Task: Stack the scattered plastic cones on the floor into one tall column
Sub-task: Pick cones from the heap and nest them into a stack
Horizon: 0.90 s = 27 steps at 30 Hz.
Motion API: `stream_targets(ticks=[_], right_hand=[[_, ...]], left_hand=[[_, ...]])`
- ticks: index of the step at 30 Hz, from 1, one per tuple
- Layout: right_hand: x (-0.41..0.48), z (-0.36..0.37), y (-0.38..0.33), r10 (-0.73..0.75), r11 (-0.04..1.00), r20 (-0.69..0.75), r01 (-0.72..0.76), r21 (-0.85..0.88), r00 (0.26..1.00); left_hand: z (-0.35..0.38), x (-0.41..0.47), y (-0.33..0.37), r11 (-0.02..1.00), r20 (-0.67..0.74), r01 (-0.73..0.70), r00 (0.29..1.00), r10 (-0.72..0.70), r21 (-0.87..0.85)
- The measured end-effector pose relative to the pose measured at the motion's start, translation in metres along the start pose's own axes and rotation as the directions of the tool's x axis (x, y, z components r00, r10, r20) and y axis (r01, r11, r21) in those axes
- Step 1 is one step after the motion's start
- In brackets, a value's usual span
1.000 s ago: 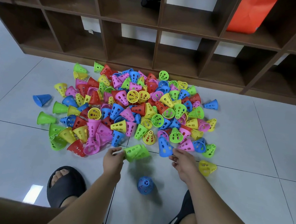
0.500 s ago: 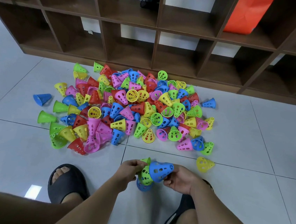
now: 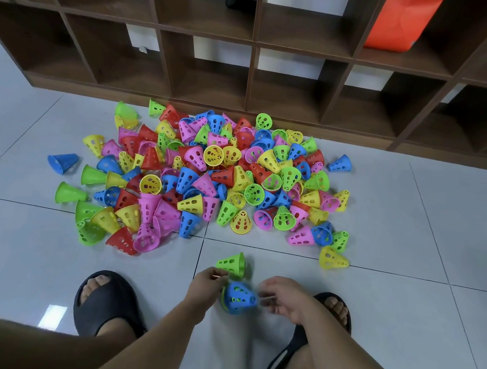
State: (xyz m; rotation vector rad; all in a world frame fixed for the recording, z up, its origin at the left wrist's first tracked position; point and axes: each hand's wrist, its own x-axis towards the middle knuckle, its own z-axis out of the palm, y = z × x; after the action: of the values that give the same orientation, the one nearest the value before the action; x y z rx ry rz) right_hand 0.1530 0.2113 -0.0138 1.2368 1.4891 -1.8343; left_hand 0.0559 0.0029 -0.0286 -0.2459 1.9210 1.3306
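Observation:
A big pile of perforated plastic cones (image 3: 207, 174) in red, yellow, green, blue and pink lies on the tiled floor in front of me. Between my feet stands a short stack with a blue cone (image 3: 238, 298) on top; green shows through its holes. My left hand (image 3: 207, 287) sits just left of that stack, and its fingertips pinch the lower edge of a tilted green cone (image 3: 231, 263). My right hand (image 3: 281, 301) hovers just right of the blue cone, fingers loosely curled, holding nothing.
A dark wooden cubby shelf (image 3: 248, 73) runs along the wall behind the pile, with an orange bag (image 3: 403, 21) in one cell. Single cones lie apart: blue (image 3: 62, 162), blue (image 3: 340, 164), yellow (image 3: 333, 258). My black slippers (image 3: 103, 302) flank the stack.
Both hands came back from the pile to the spot between my feet. The right hand set its blue cone over the stack and let go; the left still holds a green cone.

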Motion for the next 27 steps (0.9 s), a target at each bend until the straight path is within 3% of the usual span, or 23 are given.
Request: stream_targets(ticks=[6, 10, 13, 16, 19, 21, 27], right_hand=[[0.014, -0.037, -0.012, -0.074, 0.995, -0.347, 0.094, 0.043, 0.935], [0.012, -0.066, -0.035, -0.142, 0.99, -0.471, 0.132, -0.055, 0.871], [0.015, -0.09, -0.049, -0.191, 0.972, -0.504, 0.092, -0.215, 0.843], [0.014, -0.114, -0.055, -0.259, 0.872, -0.477, -0.01, -0.49, 0.84], [0.011, -0.132, -0.058, -0.3, 0.746, -0.476, -0.108, -0.657, 0.826], [0.012, -0.139, -0.056, -0.281, 0.721, -0.486, -0.153, -0.676, 0.827], [0.014, -0.136, -0.047, -0.307, 0.66, -0.519, -0.214, -0.72, 0.798]], left_hand=[[0.012, 0.01, 0.016, 0.998, 0.024, -0.053, 0.998, 0.053, -0.016], [0.019, 0.016, 0.026, 0.979, 0.038, -0.15, 0.988, 0.146, 0.141], [0.021, 0.022, 0.031, 0.944, 0.075, -0.196, 0.98, 0.183, 0.264], [0.019, 0.028, 0.034, 0.884, 0.12, -0.233, 0.972, 0.201, 0.405], [0.016, 0.034, 0.039, 0.649, 0.133, -0.309, 0.943, 0.306, 0.695], [0.013, 0.037, 0.042, 0.547, 0.103, -0.293, 0.931, 0.351, 0.784], [-0.008, 0.045, 0.039, 0.567, -0.09, -0.158, 0.919, 0.385, 0.809]])
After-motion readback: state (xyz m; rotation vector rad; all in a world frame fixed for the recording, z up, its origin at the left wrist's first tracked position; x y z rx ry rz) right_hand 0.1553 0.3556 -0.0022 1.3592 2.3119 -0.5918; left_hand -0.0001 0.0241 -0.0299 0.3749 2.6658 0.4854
